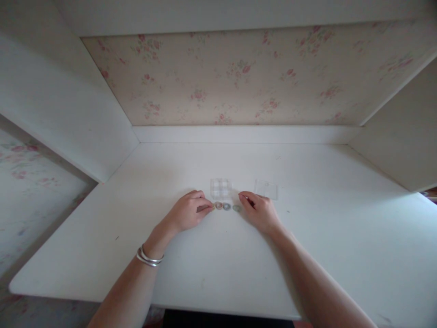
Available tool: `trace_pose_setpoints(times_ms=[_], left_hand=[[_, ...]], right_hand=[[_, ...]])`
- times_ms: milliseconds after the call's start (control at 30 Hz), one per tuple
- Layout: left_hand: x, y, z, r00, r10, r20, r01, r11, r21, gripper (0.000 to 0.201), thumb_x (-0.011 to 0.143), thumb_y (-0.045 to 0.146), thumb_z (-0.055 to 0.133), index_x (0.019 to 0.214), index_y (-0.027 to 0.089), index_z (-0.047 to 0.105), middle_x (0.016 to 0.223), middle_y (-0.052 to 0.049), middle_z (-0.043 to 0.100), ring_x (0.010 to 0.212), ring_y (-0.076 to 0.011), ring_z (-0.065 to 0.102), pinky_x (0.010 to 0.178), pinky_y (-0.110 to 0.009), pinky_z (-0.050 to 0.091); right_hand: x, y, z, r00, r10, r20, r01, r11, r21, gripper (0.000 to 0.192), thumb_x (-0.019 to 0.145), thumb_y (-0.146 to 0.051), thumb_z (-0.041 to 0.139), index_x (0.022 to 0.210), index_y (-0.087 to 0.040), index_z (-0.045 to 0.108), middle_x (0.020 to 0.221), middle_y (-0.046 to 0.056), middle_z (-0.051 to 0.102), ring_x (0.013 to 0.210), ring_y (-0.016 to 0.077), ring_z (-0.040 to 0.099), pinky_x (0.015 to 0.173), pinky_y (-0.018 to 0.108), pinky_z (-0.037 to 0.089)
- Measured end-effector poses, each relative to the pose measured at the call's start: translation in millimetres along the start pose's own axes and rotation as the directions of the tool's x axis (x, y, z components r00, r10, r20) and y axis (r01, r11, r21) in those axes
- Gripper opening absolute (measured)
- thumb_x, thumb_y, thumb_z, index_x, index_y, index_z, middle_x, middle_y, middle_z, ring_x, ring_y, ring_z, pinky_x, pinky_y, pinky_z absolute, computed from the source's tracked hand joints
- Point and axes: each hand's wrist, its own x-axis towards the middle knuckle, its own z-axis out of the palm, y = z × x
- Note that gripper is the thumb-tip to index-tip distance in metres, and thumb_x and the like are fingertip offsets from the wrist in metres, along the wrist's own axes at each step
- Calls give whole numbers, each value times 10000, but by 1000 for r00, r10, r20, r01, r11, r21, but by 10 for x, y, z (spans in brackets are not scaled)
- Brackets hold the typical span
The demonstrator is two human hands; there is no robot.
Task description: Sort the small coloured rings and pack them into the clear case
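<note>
White desk [239, 273] under a floral-papered back wall [239, 73] fills the view. Small flat rings [227, 206], brownish at the left and grey-green at the right, lie in a short row running left to right, mid-desk between the hands. The left hand [186, 213] pinches the row's left end ring with curled fingers; the right hand [261, 212], fingers bent, touches the right end ring. Both hands are equally near. Just beyond the row sits a clear gridded plastic box [221, 188], and to its right a clear flat lid [266, 188]. Silver bangles [149, 257] circle the left wrist.
</note>
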Motion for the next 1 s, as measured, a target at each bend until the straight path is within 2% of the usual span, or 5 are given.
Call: trace_pose_setpoints(times_ms=[300, 467, 633, 867, 1000], left_hand=[[37, -2, -14, 989, -100, -110, 91, 992, -87, 237, 896, 328, 484, 876, 191, 677, 805, -28, 584, 701, -109, 531, 673, -226, 432], [118, -40, 15, 957, -170, -237, 146, 983, -115, 238, 879, 352, 501, 860, 179, 662, 737, -9, 548, 676, -109, 506, 621, -219, 406], [289, -68, 107, 914, -261, -310, 227, 964, -142, 233, 854, 353, 523, 853, 187, 686, 683, 9, 536, 630, -108, 482, 614, -232, 393], [543, -176, 282, 873, -387, -295, 327, 916, -234, 244, 821, 348, 536, 879, 183, 705, 785, -16, 648, 699, -126, 555, 668, -249, 434], [583, -196, 305, 879, -411, -242, 339, 896, -288, 279, 820, 363, 530, 929, 170, 701, 874, -39, 687, 767, -146, 595, 727, -269, 459]], right_hand=[[-10, -3, 0, 1000, -1, 7, 1, 1000, 17, 302, 893, -350, 415, 923, -227, 689, 751, 19, 701, 610, 124, 602, 577, 216, 397], [13, 5, 6, 1000, 21, 23, -21, 999, 32, 303, 886, -358, 419, 928, -232, 691, 748, 17, 699, 610, 129, 598, 578, 220, 394], [52, 26, 2, 995, 102, 2, -102, 991, 88, 310, 862, -386, 441, 920, -234, 704, 699, 9, 683, 592, 126, 580, 580, 225, 389], [93, 61, -4, 984, 177, -18, -171, 968, 186, 363, 848, -425, 435, 914, -200, 712, 649, 14, 654, 571, 121, 555, 559, 228, 378], [96, 77, 0, 986, 166, -23, -159, 969, 188, 376, 854, -445, 430, 912, -202, 710, 632, 11, 643, 568, 128, 553, 554, 235, 380]])
